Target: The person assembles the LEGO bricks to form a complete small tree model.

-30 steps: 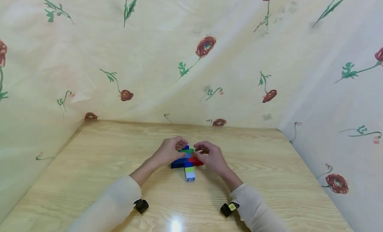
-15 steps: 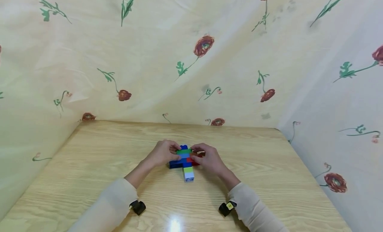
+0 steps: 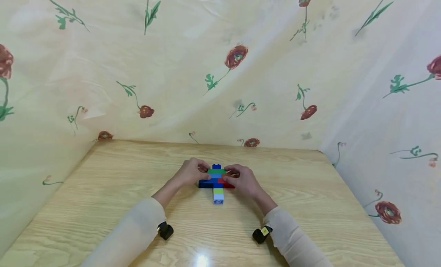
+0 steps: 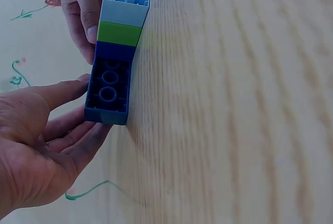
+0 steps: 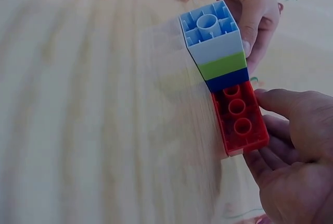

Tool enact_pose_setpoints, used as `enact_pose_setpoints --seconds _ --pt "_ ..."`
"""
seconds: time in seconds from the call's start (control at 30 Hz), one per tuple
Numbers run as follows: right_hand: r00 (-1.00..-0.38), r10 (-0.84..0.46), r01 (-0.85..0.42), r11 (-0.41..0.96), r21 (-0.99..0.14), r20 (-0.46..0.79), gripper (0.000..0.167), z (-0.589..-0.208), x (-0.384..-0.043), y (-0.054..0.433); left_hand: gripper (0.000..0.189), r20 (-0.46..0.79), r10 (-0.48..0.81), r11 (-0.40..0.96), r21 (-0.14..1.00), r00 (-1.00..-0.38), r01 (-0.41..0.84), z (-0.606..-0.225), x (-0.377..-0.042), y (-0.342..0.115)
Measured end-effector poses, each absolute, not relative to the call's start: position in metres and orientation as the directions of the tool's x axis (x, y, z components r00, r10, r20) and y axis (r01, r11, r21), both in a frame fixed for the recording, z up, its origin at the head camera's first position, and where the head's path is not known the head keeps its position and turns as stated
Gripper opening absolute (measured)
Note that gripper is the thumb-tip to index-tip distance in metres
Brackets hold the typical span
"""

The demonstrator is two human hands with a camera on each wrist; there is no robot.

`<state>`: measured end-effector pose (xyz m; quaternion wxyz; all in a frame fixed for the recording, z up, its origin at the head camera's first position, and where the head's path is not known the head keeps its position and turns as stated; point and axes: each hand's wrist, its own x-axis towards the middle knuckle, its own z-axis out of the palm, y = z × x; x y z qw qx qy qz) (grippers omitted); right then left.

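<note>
A cross-shaped model of toy building bricks point(image 3: 216, 176) lies on the wooden table, between both hands. Its near end has a pale blue brick point(image 5: 216, 48) with its hollow underside facing out, then a lime green brick point(image 4: 119, 33). The left arm of the cross is a dark blue brick point(image 4: 107, 110), the right arm a red brick point(image 5: 243, 145). My left hand point(image 3: 191, 172) pinches the left side, thumb at the dark blue brick's edge and fingers behind it. On the right side, my right hand point(image 3: 244, 180) holds the red brick between thumb and fingers.
The wooden table point(image 3: 296, 205) reaches back to a flower-printed sheet point(image 3: 179, 67) that hangs behind and along both sides. Black wrist devices sit on the left sleeve point(image 3: 138, 221) and the right sleeve point(image 3: 289, 228).
Both hands have closed in on the model; the right hand, apart from it a second ago, now grips its side. The model has turned slightly and sits straighter in view.
</note>
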<state>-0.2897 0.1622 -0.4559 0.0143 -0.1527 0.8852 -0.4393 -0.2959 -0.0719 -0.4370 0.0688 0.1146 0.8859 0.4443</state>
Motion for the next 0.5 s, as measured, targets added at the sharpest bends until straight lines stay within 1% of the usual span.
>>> enact_pose_setpoints --seconds 0.33,0.5 --pt "-0.961 -0.274 -0.175 0.530 -0.830 0.028 0.035 -0.457 -0.303 0.165 0.028 0.000 0.244 0.525 0.841 -0.970 0.132 -0.446 -0.307 -0.072" --pt "-0.957 -0.289 -0.182 0.524 -0.832 0.027 0.036 -0.457 -0.306 0.165 0.028 0.001 0.253 0.521 0.842 -0.968 0.137 -0.447 -0.308 -0.075"
